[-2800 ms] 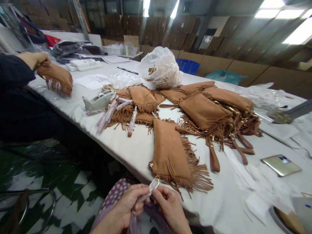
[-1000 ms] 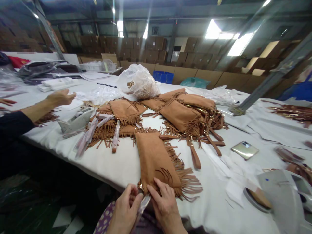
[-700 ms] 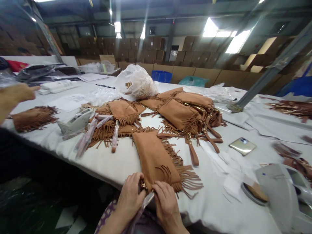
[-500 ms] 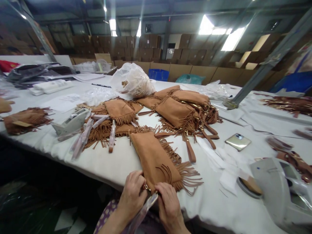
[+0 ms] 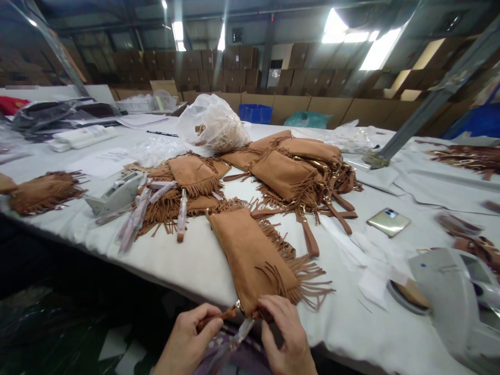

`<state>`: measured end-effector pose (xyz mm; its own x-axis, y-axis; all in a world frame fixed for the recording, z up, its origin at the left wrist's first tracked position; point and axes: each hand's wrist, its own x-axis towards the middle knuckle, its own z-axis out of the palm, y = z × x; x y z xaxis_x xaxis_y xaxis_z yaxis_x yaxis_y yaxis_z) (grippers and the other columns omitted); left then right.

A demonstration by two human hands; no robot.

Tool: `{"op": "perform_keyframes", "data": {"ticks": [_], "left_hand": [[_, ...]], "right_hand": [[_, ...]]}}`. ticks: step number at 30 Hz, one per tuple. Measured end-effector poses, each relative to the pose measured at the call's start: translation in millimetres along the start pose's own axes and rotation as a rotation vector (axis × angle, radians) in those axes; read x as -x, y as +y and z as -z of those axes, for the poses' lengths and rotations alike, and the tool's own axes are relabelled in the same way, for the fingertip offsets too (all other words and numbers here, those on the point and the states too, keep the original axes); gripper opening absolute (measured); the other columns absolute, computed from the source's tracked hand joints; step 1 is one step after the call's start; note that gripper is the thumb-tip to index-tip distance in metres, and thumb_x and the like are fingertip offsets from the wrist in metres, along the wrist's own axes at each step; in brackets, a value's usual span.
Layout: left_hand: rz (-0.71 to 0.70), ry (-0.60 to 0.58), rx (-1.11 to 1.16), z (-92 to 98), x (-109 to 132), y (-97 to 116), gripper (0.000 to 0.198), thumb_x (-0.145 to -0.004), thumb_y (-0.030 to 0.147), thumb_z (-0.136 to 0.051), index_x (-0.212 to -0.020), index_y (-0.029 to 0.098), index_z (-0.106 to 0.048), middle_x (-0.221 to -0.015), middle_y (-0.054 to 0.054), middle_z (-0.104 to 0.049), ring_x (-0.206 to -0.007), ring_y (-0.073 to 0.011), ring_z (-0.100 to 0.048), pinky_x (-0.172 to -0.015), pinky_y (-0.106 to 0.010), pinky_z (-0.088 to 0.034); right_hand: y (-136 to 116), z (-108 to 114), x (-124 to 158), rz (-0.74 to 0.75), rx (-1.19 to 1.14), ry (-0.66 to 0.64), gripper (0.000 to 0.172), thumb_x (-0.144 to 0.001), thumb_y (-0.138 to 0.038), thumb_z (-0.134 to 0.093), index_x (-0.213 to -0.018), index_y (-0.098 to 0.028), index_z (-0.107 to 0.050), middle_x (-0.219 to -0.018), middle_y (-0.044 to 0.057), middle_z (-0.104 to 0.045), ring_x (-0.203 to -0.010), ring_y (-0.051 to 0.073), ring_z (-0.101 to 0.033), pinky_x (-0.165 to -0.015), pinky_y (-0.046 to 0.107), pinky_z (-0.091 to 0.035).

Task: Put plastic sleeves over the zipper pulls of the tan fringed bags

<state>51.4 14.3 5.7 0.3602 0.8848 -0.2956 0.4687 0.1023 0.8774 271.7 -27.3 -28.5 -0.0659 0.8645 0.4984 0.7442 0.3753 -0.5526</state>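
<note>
A tan fringed pouch (image 5: 253, 258) lies at the table's front edge, its near corner between my two hands. My left hand (image 5: 193, 333) pinches a thin brown strap (image 5: 224, 315) that joins the pouch at a gold clasp. Fingers of my right hand (image 5: 285, 330) rest on the pouch's near corner, with the thumb apart below it. From that corner a plastic-wrapped strap (image 5: 238, 336) hangs toward my lap. Beyond lie a pile of similar pouches (image 5: 287, 174) and a smaller stack (image 5: 193, 174) with wrapped straps.
A grey tape dispenser (image 5: 117, 195) stands at the left, a larger one (image 5: 449, 291) at the right. A phone (image 5: 388, 222), a stuffed plastic bag (image 5: 213, 122) and a metal post (image 5: 414, 104) are around the pouches. Another person's hand (image 5: 5, 183) touches a pouch (image 5: 45, 192) at far left.
My left hand has moved down and left from the pouch's corner, drawing the brown strap outward. My right thumb has spread away from the fingers. At far left, the other person's hand has reached the pouch there.
</note>
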Motion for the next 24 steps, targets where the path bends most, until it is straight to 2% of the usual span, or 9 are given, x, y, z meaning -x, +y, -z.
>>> {"op": "perform_keyframes", "data": {"ticks": [3, 6, 8, 11, 14, 16, 18, 21, 24], "left_hand": [[0.057, 0.036, 0.089, -7.4, 2.6, 6.3, 0.026, -0.083, 0.036, -0.054, -0.081, 0.014, -0.068, -0.063, 0.0, -0.06, -0.057, -0.013, -0.05, -0.052, -0.02, -0.037], [-0.023, 0.054, 0.092, -14.1, -0.2, 19.3, 0.023, -0.081, 0.034, -0.057, -0.077, 0.014, -0.069, -0.063, -0.001, -0.061, -0.057, -0.0134, -0.051, -0.054, -0.021, -0.039], [-0.113, 0.087, 0.064, -14.4, -5.5, 26.9, 0.019, -0.077, 0.033, -0.062, -0.078, 0.015, -0.069, -0.065, -0.002, -0.062, -0.059, -0.0142, -0.052, -0.056, -0.022, -0.041], [-0.256, 0.108, 0.084, -11.3, -17.3, 35.2, 0.03, -0.078, 0.034, -0.063, -0.102, 0.017, -0.067, -0.086, -0.006, -0.067, -0.076, -0.0183, -0.059, -0.071, -0.025, -0.048], [-0.34, -0.067, 0.123, -13.5, -29.5, 44.5, 0.042, -0.085, 0.033, -0.054, -0.125, 0.019, -0.056, -0.111, -0.01, -0.066, -0.099, -0.0219, -0.06, -0.09, -0.03, -0.047], [-0.367, -0.213, 0.109, -20.5, -36.1, 51.8, 0.041, -0.086, 0.028, -0.052, -0.127, 0.021, -0.056, -0.118, -0.009, -0.065, -0.107, -0.0229, -0.058, -0.095, -0.032, -0.044], [-0.384, -0.311, 0.093, -30.9, -41.8, 57.2, 0.04, -0.086, 0.024, -0.051, -0.125, 0.024, -0.057, -0.121, -0.006, -0.063, -0.111, -0.0228, -0.057, -0.097, -0.031, -0.043], [-0.42, -0.392, 0.106, -50.0, -50.6, 56.9, 0.036, -0.087, 0.023, -0.049, -0.121, 0.027, -0.06, -0.119, -0.003, -0.065, -0.109, -0.0214, -0.058, -0.097, -0.028, -0.042], [-0.409, -0.41, 0.18, -69.8, -59.1, 47.5, 0.028, -0.086, 0.028, -0.051, -0.11, 0.026, -0.066, -0.107, -0.004, -0.07, -0.098, -0.0213, -0.062, -0.091, -0.026, -0.045]], "right_hand": [[-19.4, -3.4, -9.9, 0.114, -0.018, -0.024, 0.036, -0.081, -0.015, -0.057, -0.117, -0.019, -0.055, -0.097, 0.01, -0.066, -0.087, 0.022, -0.061, -0.074, 0.036, -0.052], [-31.8, -14.8, -19.7, 0.165, -0.098, -0.016, 0.026, -0.086, -0.015, -0.052, -0.111, -0.017, -0.058, -0.09, 0.01, -0.065, -0.081, 0.02, -0.061, -0.07, 0.031, -0.052], [-33.9, -20.0, -23.6, 0.074, -0.213, 0.005, 0.019, -0.089, -0.015, -0.046, -0.101, -0.017, -0.06, -0.085, 0.008, -0.064, -0.078, 0.018, -0.061, -0.068, 0.028, -0.051], [-31.1, -17.9, -24.0, -0.129, -0.373, -0.015, 0.014, -0.09, -0.018, -0.047, -0.094, -0.019, -0.06, -0.084, 0.005, -0.064, -0.078, 0.016, -0.062, -0.07, 0.025, -0.05], [-26.5, -7.0, -19.6, -0.282, -0.441, -0.013, 0.014, -0.09, -0.023, -0.05, -0.099, -0.02, -0.061, -0.089, 0.005, -0.067, -0.083, 0.017, -0.064, -0.073, 0.023, -0.05], [-23.2, 1.9, -15.8, -0.364, -0.457, 0.003, 0.018, -0.091, -0.025, -0.049, -0.103, -0.02, -0.06, -0.091, 0.005, -0.067, -0.083, 0.017, -0.064, -0.074, 0.023, -0.05], [-18.9, 9.6, -11.5, -0.409, -0.433, 0.034, 0.018, -0.092, -0.027, -0.047, -0.101, -0.02, -0.061, -0.087, 0.004, -0.067, -0.08, 0.016, -0.064, -0.072, 0.022, -0.05], [-8.1, 15.0, -2.8, -0.416, -0.365, 0.138, 0.02, -0.091, -0.032, -0.048, -0.088, -0.021, -0.064, -0.08, 0.003, -0.064, -0.074, 0.015, -0.061, -0.069, 0.022, -0.049], [7.0, 9.9, 9.0, -0.473, -0.365, 0.224, 0.027, -0.088, -0.041, -0.05, -0.081, -0.02, -0.066, -0.075, 0.002, -0.063, -0.069, 0.015, -0.059, -0.063, 0.022, -0.049]]}}
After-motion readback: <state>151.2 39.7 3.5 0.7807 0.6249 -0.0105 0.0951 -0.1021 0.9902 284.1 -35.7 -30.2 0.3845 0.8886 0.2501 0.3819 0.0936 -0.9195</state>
